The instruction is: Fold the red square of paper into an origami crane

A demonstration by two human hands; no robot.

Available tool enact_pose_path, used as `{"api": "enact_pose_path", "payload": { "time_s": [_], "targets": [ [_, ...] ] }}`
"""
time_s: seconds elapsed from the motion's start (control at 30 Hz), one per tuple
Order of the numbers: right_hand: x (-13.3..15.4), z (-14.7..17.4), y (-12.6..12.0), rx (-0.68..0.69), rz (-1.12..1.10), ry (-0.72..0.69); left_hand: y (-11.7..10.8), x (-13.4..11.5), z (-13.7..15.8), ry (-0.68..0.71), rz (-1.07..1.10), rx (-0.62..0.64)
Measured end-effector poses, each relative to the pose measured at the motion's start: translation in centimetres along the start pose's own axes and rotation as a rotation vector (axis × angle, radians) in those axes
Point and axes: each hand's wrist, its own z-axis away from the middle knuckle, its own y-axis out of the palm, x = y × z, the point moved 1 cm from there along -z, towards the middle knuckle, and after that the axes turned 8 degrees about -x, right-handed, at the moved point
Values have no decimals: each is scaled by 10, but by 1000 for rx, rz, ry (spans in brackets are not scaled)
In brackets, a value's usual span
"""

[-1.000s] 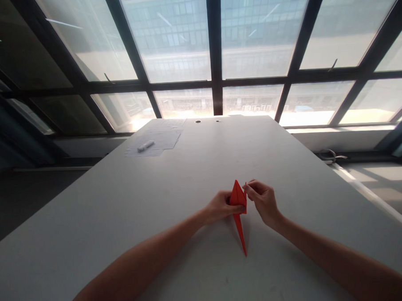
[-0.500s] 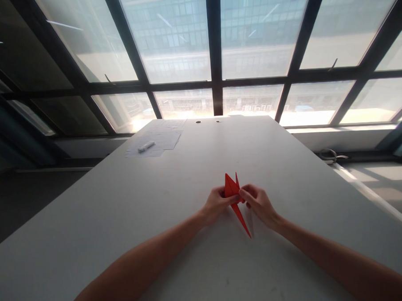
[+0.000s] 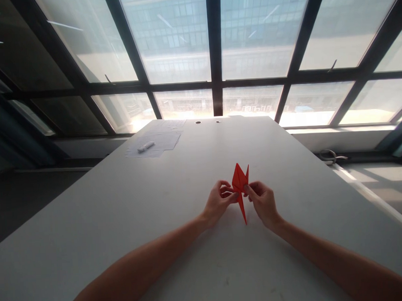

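A red origami crane (image 3: 239, 179) is held up in front of me over the white table. A broad pointed flap rises at its top, a thin spike sticks up on its right, and a long narrow point hangs below. At its lower left edge, my left hand (image 3: 218, 200) grips the paper near the thumb tip, its other fingers curled loosely. My right hand (image 3: 263, 202) pinches the right side between thumb and fingers. The paper hides some of the fingertips.
On the white table (image 3: 175, 182), sheets of paper (image 3: 171, 141) lie at the far left with a whitish tube-like thing (image 3: 146, 146) on them. Two small holes show near the far edge. Large windows stand beyond; a coiled cable-like object (image 3: 328, 155) is off the right edge.
The crane has moved slightly up and right and turned, so its long lower point now hangs more upright. My left fingers have loosened, and my right hand has shifted a little right.
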Motion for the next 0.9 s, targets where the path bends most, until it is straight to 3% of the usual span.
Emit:
{"api": "enact_pose_path", "payload": {
  "time_s": [0.23,0.5,0.9],
  "targets": [
    [-3,0,3,111,-56,65,-1,3,0,81,-55,-77],
    [-12,-4,0,37,-280,138,1,5,0,103,-133,-60],
    [-10,-1,3,9,-272,121,2,6,4,139,-205,-101]
  ]
}}
